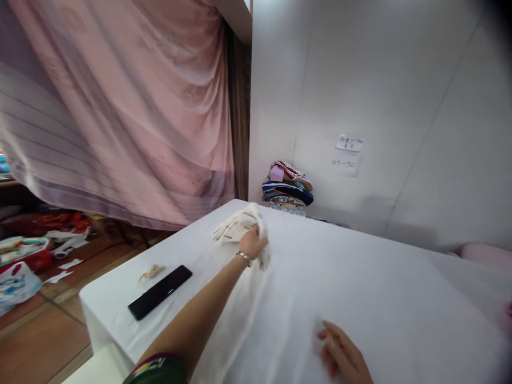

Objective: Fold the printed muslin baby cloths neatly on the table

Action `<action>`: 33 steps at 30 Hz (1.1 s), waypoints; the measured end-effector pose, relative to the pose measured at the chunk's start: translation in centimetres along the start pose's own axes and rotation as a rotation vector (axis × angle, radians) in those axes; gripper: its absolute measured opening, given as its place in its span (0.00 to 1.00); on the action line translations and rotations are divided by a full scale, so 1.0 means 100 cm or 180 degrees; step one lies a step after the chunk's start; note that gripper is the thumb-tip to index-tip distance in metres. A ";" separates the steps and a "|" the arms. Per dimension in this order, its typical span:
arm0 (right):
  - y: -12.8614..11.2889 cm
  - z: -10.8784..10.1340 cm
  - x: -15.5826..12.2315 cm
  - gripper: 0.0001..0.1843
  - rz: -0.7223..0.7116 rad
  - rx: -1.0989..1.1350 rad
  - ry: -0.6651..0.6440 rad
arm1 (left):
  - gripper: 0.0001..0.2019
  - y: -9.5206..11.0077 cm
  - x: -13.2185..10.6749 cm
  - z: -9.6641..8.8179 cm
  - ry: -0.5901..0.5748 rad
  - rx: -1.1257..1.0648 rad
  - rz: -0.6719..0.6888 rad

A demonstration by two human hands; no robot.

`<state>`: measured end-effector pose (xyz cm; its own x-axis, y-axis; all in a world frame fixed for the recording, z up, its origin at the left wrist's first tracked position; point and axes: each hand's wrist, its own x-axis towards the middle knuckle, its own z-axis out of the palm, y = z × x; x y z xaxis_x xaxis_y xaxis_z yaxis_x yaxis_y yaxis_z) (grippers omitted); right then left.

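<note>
My left hand reaches far across the white-covered table and is closed on a crumpled white patterned cloth near the table's far left corner. A bracelet shows on that wrist. My right hand lies low at the table's near edge, fingers stretched flat on the white cover, holding nothing.
A black phone and a small beige clip-like thing lie at the table's left edge. Folded clothes are stacked against the white wall, under two paper notes. A pink curtain hangs at left; bags and scraps litter the tiled floor.
</note>
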<state>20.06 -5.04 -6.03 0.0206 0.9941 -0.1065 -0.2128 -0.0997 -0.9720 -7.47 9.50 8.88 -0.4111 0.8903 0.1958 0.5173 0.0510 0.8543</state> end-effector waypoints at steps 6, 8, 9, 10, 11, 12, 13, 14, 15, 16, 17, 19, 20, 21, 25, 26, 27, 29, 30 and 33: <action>-0.038 -0.039 0.016 0.32 0.0517 0.1800 -0.0288 | 0.15 0.023 -0.151 0.082 -0.3026 0.1599 0.3232; -0.043 -0.048 0.013 0.36 0.0725 0.1737 -0.0491 | 0.17 0.018 -0.191 0.097 -0.3539 0.1708 0.3427; -0.044 -0.050 0.011 0.38 0.0775 0.1716 -0.0578 | 0.18 0.015 -0.204 0.102 -0.3615 0.1690 0.3394; -0.045 -0.050 0.009 0.39 0.0775 0.1733 -0.0616 | 0.19 0.013 -0.212 0.104 -0.3627 0.1624 0.3267; -0.045 -0.049 0.008 0.39 0.0750 0.1773 -0.0619 | 0.20 0.012 -0.216 0.106 -0.3593 0.1504 0.3078; -0.045 -0.048 0.007 0.38 0.0727 0.1821 -0.0619 | 0.21 0.012 -0.217 0.107 -0.3533 0.1365 0.2846; -0.045 -0.046 0.008 0.37 0.0711 0.1874 -0.0607 | 0.22 0.013 -0.217 0.107 -0.3449 0.1241 0.2604; -0.045 -0.045 0.008 0.35 0.0697 0.1935 -0.0587 | 0.23 0.014 -0.215 0.108 -0.3335 0.1154 0.2406; -0.046 -0.044 0.009 0.34 0.0680 0.2008 -0.0563 | 0.23 0.016 -0.215 0.108 -0.3201 0.1106 0.2287; -0.047 -0.043 0.010 0.34 0.0648 0.2092 -0.0532 | 0.23 0.018 -0.215 0.110 -0.3068 0.1094 0.2243; -0.047 -0.042 0.011 0.33 0.0607 0.2177 -0.0500 | 0.24 0.021 -0.217 0.111 -0.2944 0.1099 0.2243; -0.049 -0.042 0.013 0.33 0.0513 0.2298 -0.0442 | 0.28 0.025 -0.223 0.115 -0.2824 0.1121 0.2272; -0.050 -0.042 0.013 0.33 0.0496 0.2311 -0.0431 | 0.29 0.027 -0.227 0.117 -0.2814 0.1144 0.2259; -0.051 -0.042 0.014 0.33 0.0496 0.2297 -0.0420 | 0.30 0.029 -0.231 0.119 -0.2821 0.1175 0.2233; -0.055 -0.042 0.013 0.31 0.0531 0.2110 -0.0239 | 0.27 0.035 -0.239 0.123 -0.2837 0.1303 0.2201; -0.056 -0.042 0.013 0.31 0.0545 0.2057 -0.0188 | 0.25 0.035 -0.240 0.124 -0.2845 0.1306 0.2226; -0.056 -0.042 0.013 0.31 0.0555 0.2004 -0.0143 | 0.23 0.035 -0.239 0.124 -0.2855 0.1293 0.2249; -0.057 -0.042 0.013 0.30 0.0557 0.1912 -0.0079 | 0.17 0.035 -0.237 0.124 -0.2869 0.1188 0.2214; -0.057 -0.041 0.013 0.29 0.0552 0.1883 -0.0070 | 0.14 0.035 -0.234 0.124 -0.2850 0.1082 0.2124; -0.059 -0.041 0.011 0.30 0.0576 0.1894 -0.0205 | 0.12 0.034 -0.215 0.116 -0.2601 0.0471 0.1518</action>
<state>25.30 -3.54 -1.27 -0.1217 0.9661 -0.2275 -0.7155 -0.2443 -0.6545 11.81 -4.22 2.05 0.4894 0.8698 0.0630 0.6075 -0.3919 0.6909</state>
